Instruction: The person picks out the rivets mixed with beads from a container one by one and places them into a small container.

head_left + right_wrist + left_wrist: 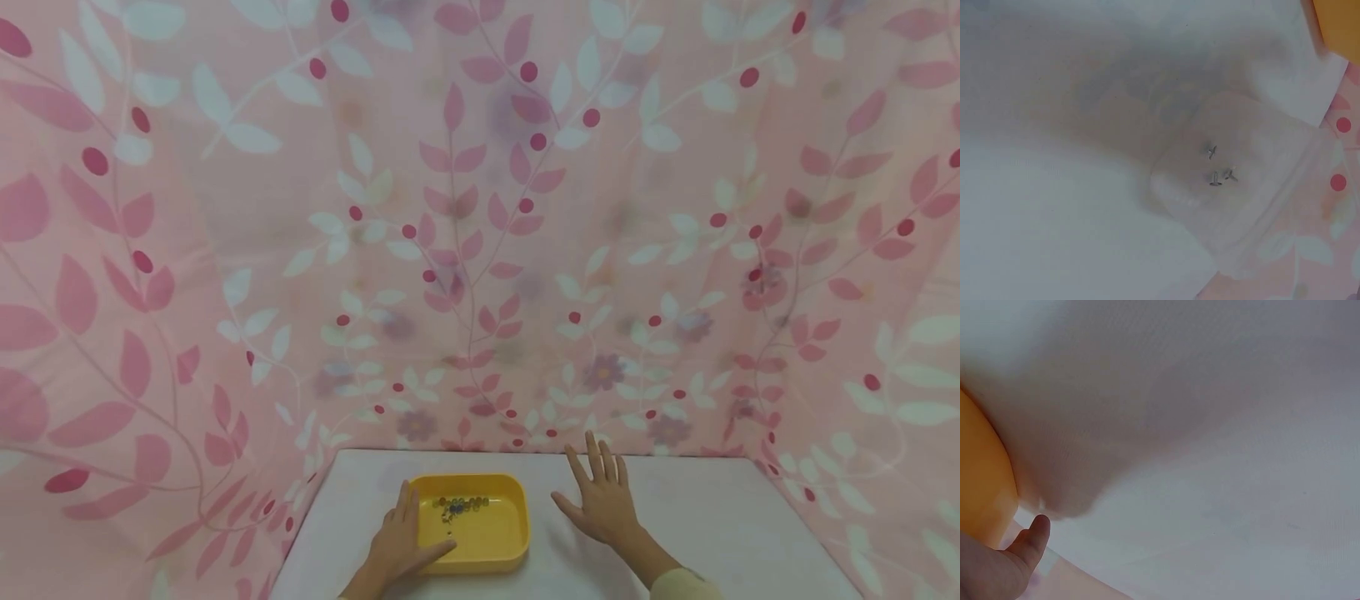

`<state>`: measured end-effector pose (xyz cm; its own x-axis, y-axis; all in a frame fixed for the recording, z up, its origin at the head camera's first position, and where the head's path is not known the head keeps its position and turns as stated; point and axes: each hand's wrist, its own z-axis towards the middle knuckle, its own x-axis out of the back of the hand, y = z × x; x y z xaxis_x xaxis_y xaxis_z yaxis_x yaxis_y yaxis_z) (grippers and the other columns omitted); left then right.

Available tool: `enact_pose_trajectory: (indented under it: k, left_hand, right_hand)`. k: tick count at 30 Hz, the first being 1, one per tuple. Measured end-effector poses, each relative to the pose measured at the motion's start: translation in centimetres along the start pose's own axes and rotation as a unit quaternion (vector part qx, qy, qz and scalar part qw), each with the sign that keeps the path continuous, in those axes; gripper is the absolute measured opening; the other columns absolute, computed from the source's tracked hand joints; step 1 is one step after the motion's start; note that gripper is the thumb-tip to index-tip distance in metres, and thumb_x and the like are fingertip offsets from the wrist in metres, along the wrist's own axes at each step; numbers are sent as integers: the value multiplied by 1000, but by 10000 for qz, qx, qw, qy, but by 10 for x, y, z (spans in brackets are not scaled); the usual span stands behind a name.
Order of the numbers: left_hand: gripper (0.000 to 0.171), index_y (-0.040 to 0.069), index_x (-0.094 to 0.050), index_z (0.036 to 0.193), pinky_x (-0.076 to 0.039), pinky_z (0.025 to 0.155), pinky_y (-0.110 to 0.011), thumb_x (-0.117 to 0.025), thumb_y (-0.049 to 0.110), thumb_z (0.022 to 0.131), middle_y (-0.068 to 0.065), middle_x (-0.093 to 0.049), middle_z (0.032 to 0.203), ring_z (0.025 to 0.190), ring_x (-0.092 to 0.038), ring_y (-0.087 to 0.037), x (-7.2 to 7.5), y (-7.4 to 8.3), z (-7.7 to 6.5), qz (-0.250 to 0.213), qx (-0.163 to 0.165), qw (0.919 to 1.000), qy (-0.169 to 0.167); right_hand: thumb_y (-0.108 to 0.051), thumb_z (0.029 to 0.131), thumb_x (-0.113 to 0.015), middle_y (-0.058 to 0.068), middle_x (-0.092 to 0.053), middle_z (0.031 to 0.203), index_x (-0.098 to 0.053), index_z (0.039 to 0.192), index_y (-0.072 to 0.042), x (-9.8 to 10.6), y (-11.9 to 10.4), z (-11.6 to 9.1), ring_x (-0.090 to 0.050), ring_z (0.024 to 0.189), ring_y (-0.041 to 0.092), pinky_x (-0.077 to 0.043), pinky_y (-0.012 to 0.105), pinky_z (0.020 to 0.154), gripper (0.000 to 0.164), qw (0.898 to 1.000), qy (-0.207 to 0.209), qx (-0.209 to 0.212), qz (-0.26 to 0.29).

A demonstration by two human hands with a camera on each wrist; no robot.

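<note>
A yellow rectangular tray (pixel 491 546) stands on the white table, with several small glass marbles (pixel 461 504) clustered towards its back left. My left hand (pixel 396 537) rests against the tray's left side, fingers extended along the rim and thumb over the near left corner. In the left wrist view, part of the left hand (pixel 997 569) shows beside the tray's yellow wall (pixel 985 469). To the right of the tray, my right hand (pixel 603 504) is held with its fingers spread and nothing in it. The right wrist view does not show that hand.
In the right wrist view, a clear plastic bag (pixel 1260 150) lies at the table edge with a few small silver metal pieces (pixel 1215 179), perhaps screws or tacks. Pink leaf-patterned cloth (pixel 480 250) hangs behind and beside the white table (pixel 705 517).
</note>
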<state>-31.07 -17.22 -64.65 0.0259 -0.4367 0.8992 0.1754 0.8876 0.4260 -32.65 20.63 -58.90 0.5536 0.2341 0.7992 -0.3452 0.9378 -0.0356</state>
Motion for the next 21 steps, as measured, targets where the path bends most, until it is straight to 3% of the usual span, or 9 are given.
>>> enact_pose_trajectory:
  k: [8,15,21]
  left_hand:
    - [122,-6,-23,153,-55,72,-57,-65,78,74,-24,-11,164,125,-47,-52,-3,-4,2,-167,-122,9997,98]
    - [122,-6,-23,153,-55,70,-58,-65,77,74,-25,-10,164,123,-47,-54,-4,-4,2,-151,-136,9998,69]
    - [120,-7,-24,153,-56,68,-56,-65,75,76,-26,-11,163,123,-47,-53,1,-1,0,-165,-162,9997,86]
  right_hand:
    - [-64,82,-64,19,-7,165,-40,151,-17,-6,-4,3,-25,142,45,-25,69,108,87,9998,-118,-134,-103]
    - [-66,85,-60,16,3,167,-31,156,-20,-17,-5,-3,-17,147,43,-20,68,113,89,9967,-676,-430,-104]
    - [-69,86,-56,14,2,167,-28,157,-25,-27,-12,0,-20,146,41,-23,69,110,88,9989,-470,-63,38]
